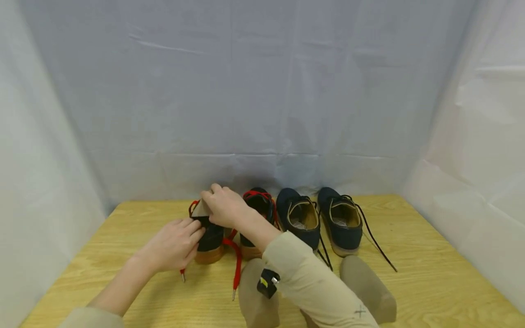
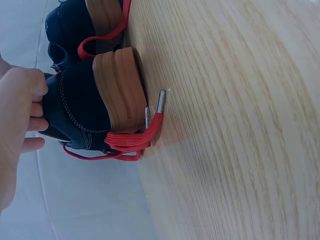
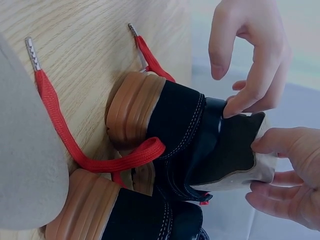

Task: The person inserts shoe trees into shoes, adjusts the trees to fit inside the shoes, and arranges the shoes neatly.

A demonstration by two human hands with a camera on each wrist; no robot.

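A dark blue shoe [image 1: 211, 241] with a tan sole and red laces stands on the wooden table [image 1: 430, 273], heel toward me. My left hand [image 1: 176, 246] holds its heel [image 2: 80, 105], fingertips on the collar [image 3: 220, 112]. Reaching across, my right hand [image 1: 224, 207] pinches the shoe's tongue [image 3: 240, 155] and lifts it up, beige lining showing. The right hand [image 3: 290, 170] sits at the lower right of its wrist view, the left hand [image 3: 250, 55] above it. Loose red lace ends [image 1: 234, 273] trail on the wood beside the sole [image 2: 120, 90].
The matching red-laced shoe [image 1: 258, 205] stands just right of the held one. A pair with black laces [image 1: 301, 218] [image 1: 342, 223] is further right. Two beige rounded pieces [image 1: 256, 296] [image 1: 367, 287] lie near the front edge. White cloth walls surround the table.
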